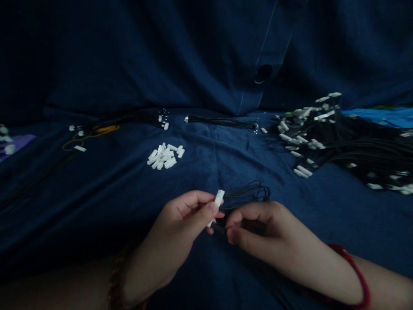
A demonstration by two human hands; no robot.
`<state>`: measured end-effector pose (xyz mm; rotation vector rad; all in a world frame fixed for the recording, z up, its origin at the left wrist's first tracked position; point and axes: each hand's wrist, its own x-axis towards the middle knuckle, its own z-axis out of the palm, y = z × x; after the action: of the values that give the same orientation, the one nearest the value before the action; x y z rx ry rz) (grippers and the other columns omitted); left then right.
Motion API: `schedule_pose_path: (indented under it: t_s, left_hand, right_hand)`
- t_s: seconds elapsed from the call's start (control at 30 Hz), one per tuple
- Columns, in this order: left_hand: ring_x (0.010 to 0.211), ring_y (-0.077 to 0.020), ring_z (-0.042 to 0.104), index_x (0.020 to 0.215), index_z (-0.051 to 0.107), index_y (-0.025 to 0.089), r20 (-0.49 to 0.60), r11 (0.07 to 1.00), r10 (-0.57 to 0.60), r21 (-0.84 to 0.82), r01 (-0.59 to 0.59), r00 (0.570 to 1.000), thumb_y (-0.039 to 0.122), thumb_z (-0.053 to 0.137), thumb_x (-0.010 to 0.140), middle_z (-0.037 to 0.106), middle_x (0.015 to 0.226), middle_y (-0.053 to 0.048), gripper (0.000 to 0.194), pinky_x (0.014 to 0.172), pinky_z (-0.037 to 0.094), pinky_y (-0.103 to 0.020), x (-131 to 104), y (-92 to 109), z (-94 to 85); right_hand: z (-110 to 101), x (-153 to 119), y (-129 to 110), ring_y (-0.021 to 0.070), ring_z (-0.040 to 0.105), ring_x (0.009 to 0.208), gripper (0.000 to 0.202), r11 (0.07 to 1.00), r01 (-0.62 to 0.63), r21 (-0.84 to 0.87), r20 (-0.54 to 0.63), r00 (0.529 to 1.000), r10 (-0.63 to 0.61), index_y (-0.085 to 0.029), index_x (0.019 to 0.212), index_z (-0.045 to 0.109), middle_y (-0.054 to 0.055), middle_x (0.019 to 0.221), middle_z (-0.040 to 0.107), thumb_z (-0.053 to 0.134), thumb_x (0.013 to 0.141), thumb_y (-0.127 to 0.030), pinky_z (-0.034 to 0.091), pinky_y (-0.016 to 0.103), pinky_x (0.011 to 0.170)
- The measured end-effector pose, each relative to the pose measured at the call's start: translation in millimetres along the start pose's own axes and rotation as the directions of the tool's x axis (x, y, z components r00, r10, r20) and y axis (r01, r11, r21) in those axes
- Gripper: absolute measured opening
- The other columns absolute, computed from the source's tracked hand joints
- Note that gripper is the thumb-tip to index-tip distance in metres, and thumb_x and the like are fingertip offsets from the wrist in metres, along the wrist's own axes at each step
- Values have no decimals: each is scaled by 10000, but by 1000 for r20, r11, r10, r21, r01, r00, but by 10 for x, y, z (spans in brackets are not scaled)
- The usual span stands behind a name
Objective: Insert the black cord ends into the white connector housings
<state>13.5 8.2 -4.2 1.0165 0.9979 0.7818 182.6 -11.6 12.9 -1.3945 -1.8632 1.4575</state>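
My left hand [180, 224] pinches a small white plastic connector [218, 200] between thumb and fingers, low in the middle of the view. My right hand [261, 234] is just right of it, fingertips closed on thin black wires [248, 192] that loop up behind the connector and run to it. A red band circles my right wrist [358, 275]. Both hands hover over a dark blue cloth [97, 189].
A small heap of loose white connectors [165, 156] lies beyond my hands. A big pile of black wires with white connectors [335, 137] fills the right side. A black wire bundle [222, 122] and yellow rubber bands [93, 131] lie farther back.
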Motion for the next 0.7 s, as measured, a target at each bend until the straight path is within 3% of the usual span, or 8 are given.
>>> schedule_pose_path:
  t_s: [0.17,0.33,0.47,0.57,0.7]
  left_hand:
    - [744,-111,546,842,625,211,13,1000,5,30,-5,1000,297,528,811,630,789,11,132,627,407,-211,-1,-4,-10]
    - [767,-121,555,854,623,207,21,999,9,45,-10,1000,311,523,813,628,796,3,151,624,409,-215,-18,-6,-13]
    - [804,-128,563,866,619,198,5,999,13,33,-13,1000,308,523,812,629,820,-8,155,631,408,-211,-22,3,-2]
    - [788,-122,561,866,620,198,-9,999,6,37,-6,1000,317,526,809,627,824,-6,162,635,408,-211,-24,13,7]
    - [792,-123,560,884,620,198,-15,999,2,45,-1,1000,327,524,809,628,840,-12,178,630,409,-205,-30,20,15]
  right_hand:
    - [-14,17,-8,81,499,650,156,998,20,59,-19,1000,-19,-162,750,573,-25,705,574,451,830,-221,388,177,600]
    - [-43,1,-36,77,515,648,180,999,38,-31,3,999,-38,-165,737,574,-30,691,570,427,839,-185,388,170,592]
    - [-62,-87,-81,74,541,645,158,958,78,-277,-43,995,-93,-188,815,584,-32,724,593,429,833,-164,388,179,591]
    - [-71,-185,-120,84,565,674,132,859,109,-500,-97,979,-180,-212,803,572,-36,789,611,461,796,-141,399,196,624]
    - [-75,-264,-135,113,556,592,133,705,112,-700,-84,968,-238,-231,769,555,-32,729,594,473,746,-128,406,225,546]
